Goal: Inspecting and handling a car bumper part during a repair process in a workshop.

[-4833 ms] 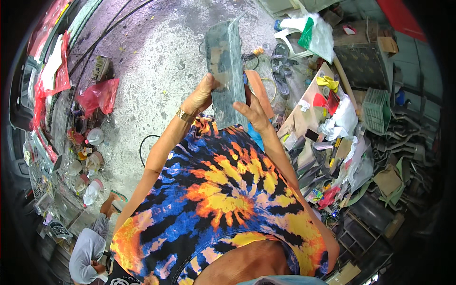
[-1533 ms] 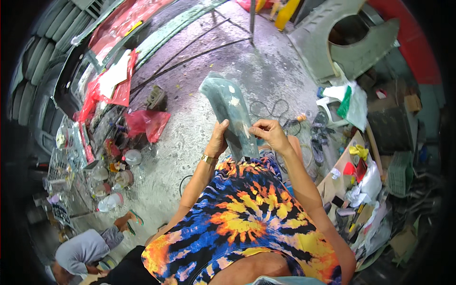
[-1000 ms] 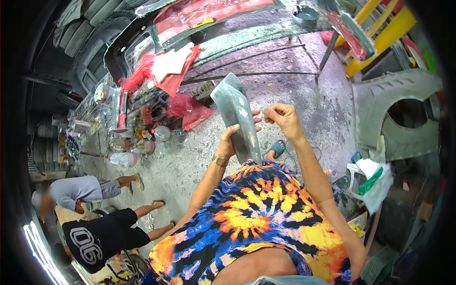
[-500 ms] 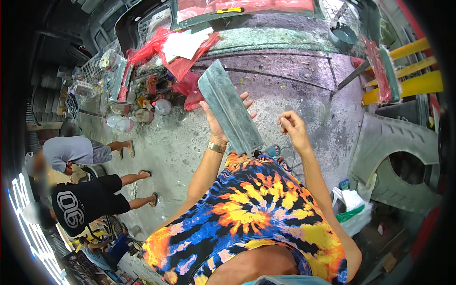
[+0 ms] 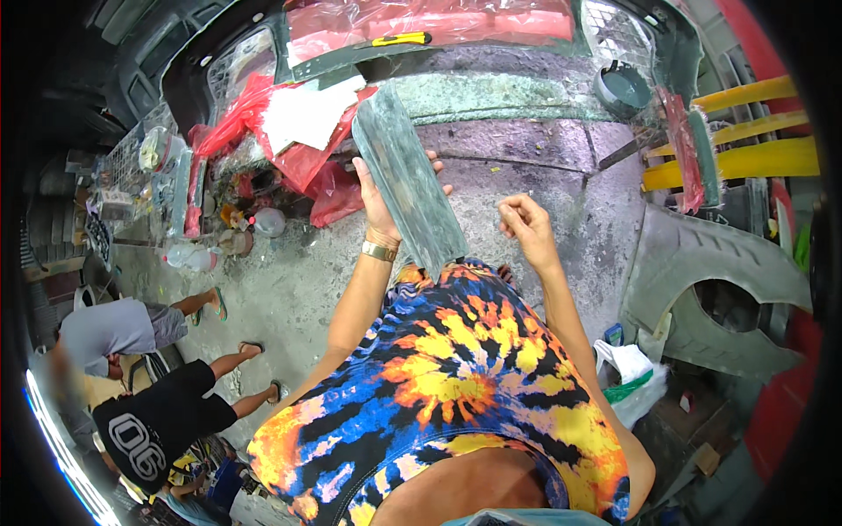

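A long grey-green moulded panel (image 5: pixel 409 175) with a raised ridge along its length is tilted in front of me. My left hand (image 5: pixel 379 209) grips it from beneath: the thumb lies at its left edge and fingertips show past its right edge. The panel's lower end comes close to my patterned shirt (image 5: pixel 474 351). Apart from the panel, to its right, my right hand (image 5: pixel 530 231) is raised with its fingers curled into a loose pinch. Whatever may be between those fingers is too small or hidden to make out.
Ahead, a large moulded bumper-like part carries red film (image 5: pixel 430 35), a yellow cutter (image 5: pixel 402 39) and a dark round bowl (image 5: pixel 623 90). White sheets (image 5: pixel 309 114) lie on red plastic at left. A grey fender (image 5: pixel 702 263) stands right. Co-workers (image 5: pixel 162 412) are at lower left.
My view has shifted slightly, so the bench parts and co-workers sit further left. The panel stays in my left hand; my right hand remains curled beside it.
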